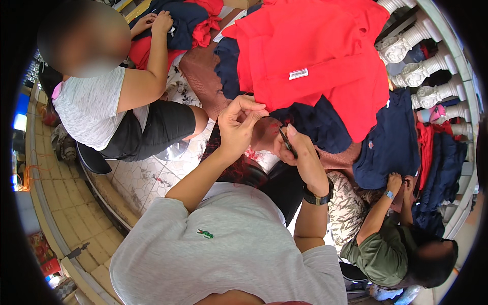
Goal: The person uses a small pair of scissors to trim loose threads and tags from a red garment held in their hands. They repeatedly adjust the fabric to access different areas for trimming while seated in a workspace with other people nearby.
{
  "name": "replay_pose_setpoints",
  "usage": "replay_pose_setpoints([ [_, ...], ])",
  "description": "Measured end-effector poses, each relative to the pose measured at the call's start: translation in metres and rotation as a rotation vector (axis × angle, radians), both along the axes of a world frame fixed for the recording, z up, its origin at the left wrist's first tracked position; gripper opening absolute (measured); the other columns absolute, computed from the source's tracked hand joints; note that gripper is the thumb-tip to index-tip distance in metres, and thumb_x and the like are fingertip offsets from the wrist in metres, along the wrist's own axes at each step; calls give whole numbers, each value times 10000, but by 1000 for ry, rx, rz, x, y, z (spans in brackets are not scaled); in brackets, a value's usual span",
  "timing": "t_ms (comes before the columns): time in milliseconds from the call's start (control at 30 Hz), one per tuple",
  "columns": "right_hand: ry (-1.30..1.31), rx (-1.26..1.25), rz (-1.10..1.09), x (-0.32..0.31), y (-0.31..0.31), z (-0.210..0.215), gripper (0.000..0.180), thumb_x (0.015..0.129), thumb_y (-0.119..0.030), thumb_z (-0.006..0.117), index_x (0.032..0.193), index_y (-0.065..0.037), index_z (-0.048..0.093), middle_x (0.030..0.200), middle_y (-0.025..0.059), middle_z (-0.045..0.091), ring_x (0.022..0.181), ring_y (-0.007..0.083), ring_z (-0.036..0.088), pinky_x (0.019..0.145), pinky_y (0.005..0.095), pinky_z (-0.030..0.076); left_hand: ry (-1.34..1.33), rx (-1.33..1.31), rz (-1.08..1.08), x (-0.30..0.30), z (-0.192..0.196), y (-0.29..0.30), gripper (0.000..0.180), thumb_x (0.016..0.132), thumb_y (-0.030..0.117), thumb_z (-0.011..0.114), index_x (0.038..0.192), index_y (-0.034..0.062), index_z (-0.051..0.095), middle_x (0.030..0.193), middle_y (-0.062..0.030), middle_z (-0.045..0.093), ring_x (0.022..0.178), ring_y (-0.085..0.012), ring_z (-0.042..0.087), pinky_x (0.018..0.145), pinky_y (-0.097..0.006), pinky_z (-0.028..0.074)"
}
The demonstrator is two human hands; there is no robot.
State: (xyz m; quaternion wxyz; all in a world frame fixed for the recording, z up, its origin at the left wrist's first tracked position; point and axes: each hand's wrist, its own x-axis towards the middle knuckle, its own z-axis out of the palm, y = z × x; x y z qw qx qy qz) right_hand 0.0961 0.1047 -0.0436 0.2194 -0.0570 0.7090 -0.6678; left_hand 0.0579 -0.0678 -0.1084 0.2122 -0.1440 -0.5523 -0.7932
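A bright red garment with a small white label is spread out in front of me, its sleeve-like part lying across it. My left hand is closed in a pinch at the garment's near left corner, thumb against forefinger. Just to the right, my right hand is wrapped round small dark thread snips, their tips pointing up and away from me. The snips are apart from the red cloth, and the fingers partly cover them. Red thread bits lie on my dark lap below.
Navy cloth lies under the red garment. At far left a person handles navy and red clothes. Another person at lower right touches a navy garment. White balusters line the right side. Thread scraps litter the tiled floor.
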Motion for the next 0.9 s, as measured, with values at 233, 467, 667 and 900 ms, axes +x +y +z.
replay_pose_setpoints([
  [233, 36, -192, -160, -12, -20, -12, 570, 1081, -455, 341, 803, -14, 571, 584, -55, 298, 512, 60, 279, 497, 271, 219, -27, -101, 61, -4, 9, 6, 221, 837, -169, 699, 1004, -34, 643, 1052, -96, 583, 911, -137, 623, 846, -267, 539],
  [467, 41, -176, -146, -9, -23, -26, 569, 1079, -458, 339, 818, -12, 578, 580, -45, 312, 510, 66, 285, 498, 261, 234, 111, -300, 68, -10, 0, 0, 214, 840, -118, 717, 1008, -11, 638, 955, -70, 582, 868, -128, 596, 779, -255, 501],
  [667, 14, -207, -149, -11, -27, -23, 580, 1082, -455, 337, 797, -11, 579, 576, -45, 316, 507, 69, 283, 497, 264, 236, 68, -211, 95, -10, -3, 1, 77, 908, -14, 694, 929, 6, 622, 896, -55, 598, 755, -99, 589, 657, -234, 459],
  [900, 103, -206, -224, -17, -44, -20, 532, 1091, -408, 376, 760, -34, 559, 573, -58, 325, 500, 48, 282, 476, 258, 224, -19, -105, -98, 2, 12, -3, 50, 978, 11, 624, 956, 0, 581, 899, -43, 567, 620, -85, 588, 590, -220, 454],
])
